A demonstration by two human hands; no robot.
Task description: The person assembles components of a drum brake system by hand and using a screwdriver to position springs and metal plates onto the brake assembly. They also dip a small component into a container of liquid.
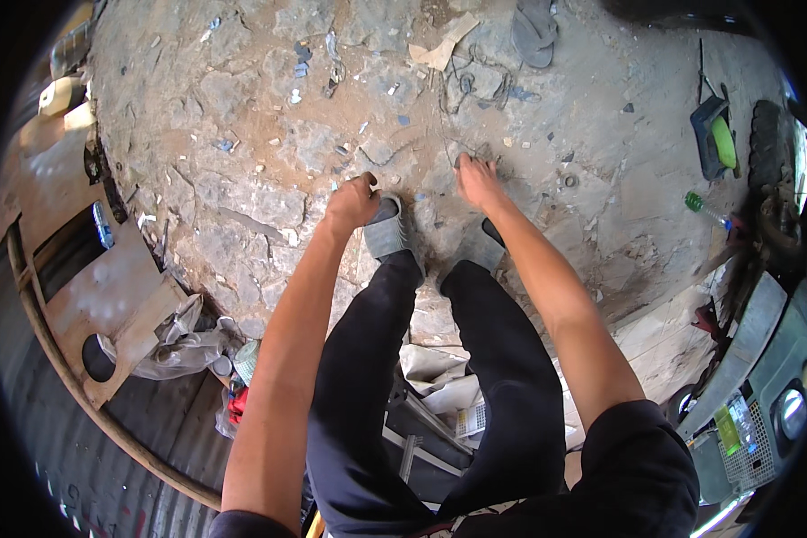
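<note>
My left hand (353,201) is closed, held just above the toe of my grey left shoe (386,235); whatever its fingers hold, if anything, is too small to make out. Farther right, my right hand (481,182) has its fingers pinched at the end of a thin dark wire (445,125). That wire runs away from me over the ground toward a loose dark tangle (466,82). Between the hands and a little beyond them, a dark wavy strand (381,161) lies on the dirt.
Torn cardboard (444,43) and a flattened grey piece (534,36) lie at the far side of the rough stony ground (224,108). A green-capped bottle (707,208) and a black-and-green container (715,139) are at right. Sheet panels (108,305) and a curved pole (72,381) stand left.
</note>
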